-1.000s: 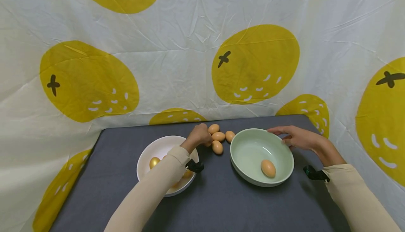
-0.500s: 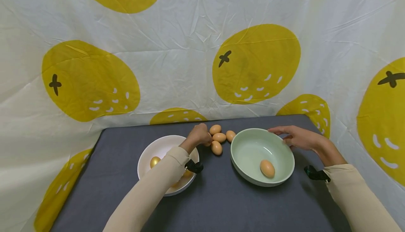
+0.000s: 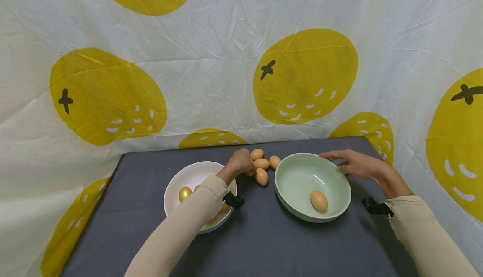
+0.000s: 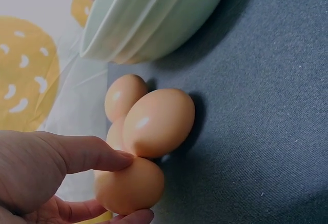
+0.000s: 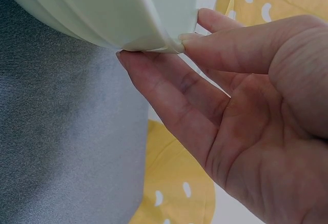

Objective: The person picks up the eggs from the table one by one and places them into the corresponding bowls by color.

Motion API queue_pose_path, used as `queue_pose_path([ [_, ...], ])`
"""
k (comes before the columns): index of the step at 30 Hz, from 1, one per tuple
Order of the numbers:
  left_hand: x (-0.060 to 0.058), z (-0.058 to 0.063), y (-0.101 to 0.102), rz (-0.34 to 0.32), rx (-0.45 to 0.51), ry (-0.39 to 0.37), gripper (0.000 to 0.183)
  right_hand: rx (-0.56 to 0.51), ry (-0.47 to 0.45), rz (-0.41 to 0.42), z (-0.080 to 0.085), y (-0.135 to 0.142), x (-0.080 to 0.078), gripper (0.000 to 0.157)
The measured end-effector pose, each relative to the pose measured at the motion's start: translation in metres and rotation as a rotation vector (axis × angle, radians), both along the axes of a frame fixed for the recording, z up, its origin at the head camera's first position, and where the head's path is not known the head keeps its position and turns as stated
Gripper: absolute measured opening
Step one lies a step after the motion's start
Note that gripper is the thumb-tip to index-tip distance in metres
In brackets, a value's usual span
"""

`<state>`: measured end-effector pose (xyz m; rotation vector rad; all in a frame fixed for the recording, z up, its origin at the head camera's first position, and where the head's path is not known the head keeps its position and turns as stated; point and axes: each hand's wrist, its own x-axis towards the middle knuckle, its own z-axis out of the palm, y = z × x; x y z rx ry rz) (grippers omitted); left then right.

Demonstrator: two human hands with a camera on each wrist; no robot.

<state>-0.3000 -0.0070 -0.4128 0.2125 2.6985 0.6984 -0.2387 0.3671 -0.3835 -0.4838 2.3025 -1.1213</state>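
My left hand [image 3: 241, 161] pinches a brown egg [image 4: 132, 185] between thumb and fingers, low over the table, as the left wrist view shows. Against that egg sits another brown egg [image 3: 262, 176], with several more, such as the far egg [image 3: 257, 154], clustered to its right. A pale green bowl [image 3: 296, 180] stands right of the cluster and contains a single brown egg [image 3: 319, 201]. My right hand [image 3: 352, 165] holds this bowl's far right rim, thumb on the edge and fingertips against the outer wall in the right wrist view.
Beneath my left forearm stands a white bowl [image 3: 175, 184] with several eggs, among them a shiny gold egg [image 3: 185, 194]; the sleeve hides part of its contents. A dark grey cloth [image 3: 264, 243] covers the table. Behind it hangs a white curtain [image 3: 211, 92] with yellow fruit prints.
My left hand has shifted slightly right, and the near loose egg has nudged right with it after a small move left. The right hand and green bowl stay in place.
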Motion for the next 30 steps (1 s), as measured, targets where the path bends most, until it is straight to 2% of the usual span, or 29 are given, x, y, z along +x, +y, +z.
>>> queue_pose_path([
  [7,0.004,-0.002,0.002,0.021,0.047,-0.013,0.028,-0.003,-0.005,-0.003,0.000,0.000,0.000,0.059],
  [12,0.007,-0.002,0.003,0.028,0.063,-0.001,0.026,-0.001,-0.005,-0.004,0.001,0.000,0.000,0.059],
  [19,0.010,0.000,0.003,0.001,0.022,0.038,0.026,0.000,0.000,0.003,0.000,0.000,-0.001,0.059],
  [26,0.013,0.003,0.002,-0.033,0.033,0.042,0.024,-0.002,0.000,0.004,0.000,0.001,-0.001,0.059],
  [30,0.015,0.004,0.002,-0.028,0.053,0.033,0.022,-0.005,-0.002,0.005,0.000,0.000,-0.001,0.059],
])
